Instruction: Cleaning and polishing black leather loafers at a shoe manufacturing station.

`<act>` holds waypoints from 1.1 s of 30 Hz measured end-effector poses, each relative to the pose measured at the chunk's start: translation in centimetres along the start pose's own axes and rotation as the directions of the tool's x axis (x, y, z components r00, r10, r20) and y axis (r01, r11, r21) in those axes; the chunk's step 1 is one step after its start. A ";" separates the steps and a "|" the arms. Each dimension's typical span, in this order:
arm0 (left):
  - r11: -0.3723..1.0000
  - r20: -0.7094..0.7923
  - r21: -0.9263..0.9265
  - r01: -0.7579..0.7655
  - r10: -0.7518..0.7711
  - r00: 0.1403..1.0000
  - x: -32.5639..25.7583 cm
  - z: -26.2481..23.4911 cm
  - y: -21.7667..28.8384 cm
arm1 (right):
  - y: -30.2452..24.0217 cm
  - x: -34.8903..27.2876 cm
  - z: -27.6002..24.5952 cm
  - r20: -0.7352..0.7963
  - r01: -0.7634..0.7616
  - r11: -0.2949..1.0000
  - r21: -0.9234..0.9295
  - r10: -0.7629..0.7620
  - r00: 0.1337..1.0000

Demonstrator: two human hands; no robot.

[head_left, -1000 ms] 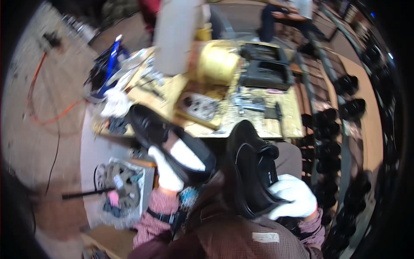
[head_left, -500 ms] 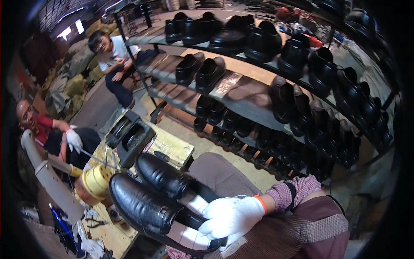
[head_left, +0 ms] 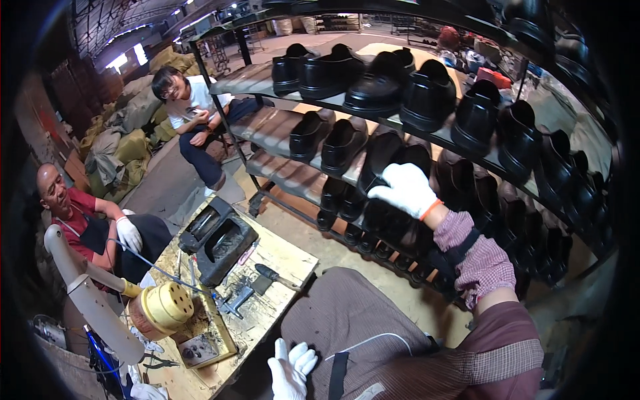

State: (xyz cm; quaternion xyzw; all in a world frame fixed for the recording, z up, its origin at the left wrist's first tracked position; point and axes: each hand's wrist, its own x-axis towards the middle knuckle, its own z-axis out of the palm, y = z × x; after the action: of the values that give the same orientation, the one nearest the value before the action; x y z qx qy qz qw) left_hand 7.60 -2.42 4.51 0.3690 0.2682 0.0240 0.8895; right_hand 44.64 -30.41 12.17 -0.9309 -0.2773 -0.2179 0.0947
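Note:
My right hand [head_left: 407, 190], in a white knit glove with an orange cuff, reaches out to the middle shelf of the rack. Its fingers are at the near end of a pair of black leather shoes [head_left: 383, 155] and look closed on them, though the fingertips are partly hidden. The pair stands to the right of two other black shoes [head_left: 343, 145] on the same shelf. Low in front of my lap, my left hand [head_left: 291, 369], also white-gloved, is open and empty with its fingers spread.
The rack's upper shelf [head_left: 260, 81] holds several black shoes. At left, a wooden bench [head_left: 290, 250] carries a black shoe-shaped stand [head_left: 227, 250], a brush [head_left: 277, 275], pliers [head_left: 160, 362] and a yellow cylindrical fixture [head_left: 160, 310]. Two people sit beyond the bench and rack.
The pair of shoes has gone from above my lap to the middle shelf, carried by my right hand. My left hand now shows, open, and the bench is uncovered.

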 end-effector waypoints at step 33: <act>0.978 0.289 0.070 -0.197 0.169 0.942 1.5 -1.3 -0.3 | -14.4 3.1 -5.5 0.119 0.054 0.806 0.590 -0.154 0.981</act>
State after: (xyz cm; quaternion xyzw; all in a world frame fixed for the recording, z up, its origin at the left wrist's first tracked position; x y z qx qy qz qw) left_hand 8.17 -1.50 2.88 0.4350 0.1045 0.0407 0.8934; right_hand 37.01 -18.63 19.33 -0.8548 -0.3881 -0.0513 0.3407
